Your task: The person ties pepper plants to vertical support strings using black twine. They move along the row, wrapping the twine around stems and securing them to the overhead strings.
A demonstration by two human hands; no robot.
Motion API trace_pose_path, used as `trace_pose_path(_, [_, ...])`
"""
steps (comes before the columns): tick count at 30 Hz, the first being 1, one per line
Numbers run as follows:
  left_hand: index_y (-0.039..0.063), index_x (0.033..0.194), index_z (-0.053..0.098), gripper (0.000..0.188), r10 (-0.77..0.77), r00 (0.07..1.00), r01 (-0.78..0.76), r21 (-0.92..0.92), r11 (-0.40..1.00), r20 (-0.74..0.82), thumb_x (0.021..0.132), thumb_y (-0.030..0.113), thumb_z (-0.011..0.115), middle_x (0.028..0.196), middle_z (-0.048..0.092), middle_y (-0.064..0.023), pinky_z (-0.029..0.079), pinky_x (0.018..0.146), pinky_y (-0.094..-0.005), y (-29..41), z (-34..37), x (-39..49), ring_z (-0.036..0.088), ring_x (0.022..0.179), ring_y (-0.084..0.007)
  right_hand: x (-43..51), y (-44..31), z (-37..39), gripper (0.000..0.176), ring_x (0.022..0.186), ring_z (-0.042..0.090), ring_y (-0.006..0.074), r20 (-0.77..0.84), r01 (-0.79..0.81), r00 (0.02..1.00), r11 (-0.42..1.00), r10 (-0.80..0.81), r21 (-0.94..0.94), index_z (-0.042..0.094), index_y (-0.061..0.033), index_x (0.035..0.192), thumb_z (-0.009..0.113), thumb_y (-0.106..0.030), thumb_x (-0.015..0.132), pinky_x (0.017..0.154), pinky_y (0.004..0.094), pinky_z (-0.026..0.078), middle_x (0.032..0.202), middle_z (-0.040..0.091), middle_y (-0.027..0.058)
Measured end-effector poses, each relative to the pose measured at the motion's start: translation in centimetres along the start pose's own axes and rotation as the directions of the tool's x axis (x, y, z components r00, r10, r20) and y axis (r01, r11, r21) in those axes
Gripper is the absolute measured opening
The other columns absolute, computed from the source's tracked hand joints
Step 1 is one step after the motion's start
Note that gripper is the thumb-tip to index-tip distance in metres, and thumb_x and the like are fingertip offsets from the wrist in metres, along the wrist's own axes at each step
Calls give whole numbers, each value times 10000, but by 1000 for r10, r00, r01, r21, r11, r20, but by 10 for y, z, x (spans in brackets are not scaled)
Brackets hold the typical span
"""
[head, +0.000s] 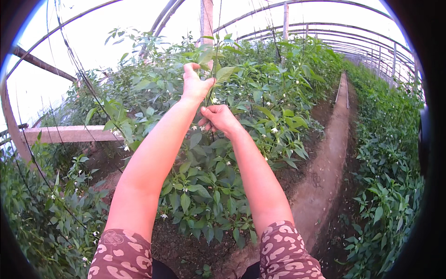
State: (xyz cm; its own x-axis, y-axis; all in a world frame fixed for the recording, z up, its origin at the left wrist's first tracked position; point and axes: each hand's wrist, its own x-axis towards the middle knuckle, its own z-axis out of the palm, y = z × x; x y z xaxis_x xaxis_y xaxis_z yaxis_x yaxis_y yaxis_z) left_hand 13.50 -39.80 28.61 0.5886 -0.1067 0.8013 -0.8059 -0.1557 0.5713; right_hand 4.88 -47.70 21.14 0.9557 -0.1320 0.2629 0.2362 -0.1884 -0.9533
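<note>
Bushy green pepper plants (209, 181) with small white flowers stand before me. My left hand (195, 82) reaches up to a leafy pepper shoot (224, 74), its thumb against the stem and its fingers partly behind leaves; whether it grips the stem is unclear. Lower and slightly to the right, my right hand (218, 120) is at the stem among the foliage, thumb and forefinger pinched together, the other fingers curled. What lies between those fingertips cannot be made out. A thin dark string (218, 24) runs upward from the shoot.
A concrete post (206, 21) rises behind the shoot. At left, a concrete beam (69, 134) crosses horizontally, with slanting strings (78, 69) near it. A dirt path (327, 164) runs along the right, beside another row of plants (386, 181). Curved greenhouse hoops (313, 23) arch overhead.
</note>
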Motion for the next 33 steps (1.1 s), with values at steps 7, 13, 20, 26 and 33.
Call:
trace_pose_path(7, [0,1213,434,511,431,885,-357,-339,871,175,748,47,642,1149,526,-159,476,851,-328,50,-9,-21,574,963,-240,-6,23,3,256,642,605,95,-263,174,953,982,-149,77,611,1,1063,539,-216,949,459,216,436,902,669,57])
trace_pose_path(13, [62,1319,411,569,300,860,10,-602,799,412,781,-91,514,1267,492,-62,446,929,-294,68,-28,-22,537,1115,-180,-19,36,5,307,726,635,124,-417,176,905,963,-76,206,530,22,1204,525,-141,944,510,224,475,982,658,73])
trace_pose_path(20, [68,1376,250,783,-21,964,134,-415,900,265,715,-62,648,1112,541,-105,498,749,-286,68,-17,-26,599,922,-182,-18,37,6,266,699,659,139,-419,175,905,958,-67,225,558,17,1177,500,-104,947,467,224,471,989,652,86])
trace_pose_path(26, [-13,1205,370,502,-514,810,578,-528,622,282,783,-21,642,967,558,-119,541,609,-310,39,-20,-7,638,754,-216,-36,16,4,271,780,664,174,-542,121,707,832,-456,-541,632,-6,1113,580,-143,884,714,303,528,956,690,115])
trace_pose_path(33, [46,1079,443,294,-400,814,580,-601,549,420,863,148,614,965,520,-98,526,671,-373,63,-8,-16,616,806,-272,-5,-87,-54,529,1050,568,199,-523,491,765,866,-375,98,411,-5,1354,571,-255,916,789,326,462,1259,561,133])
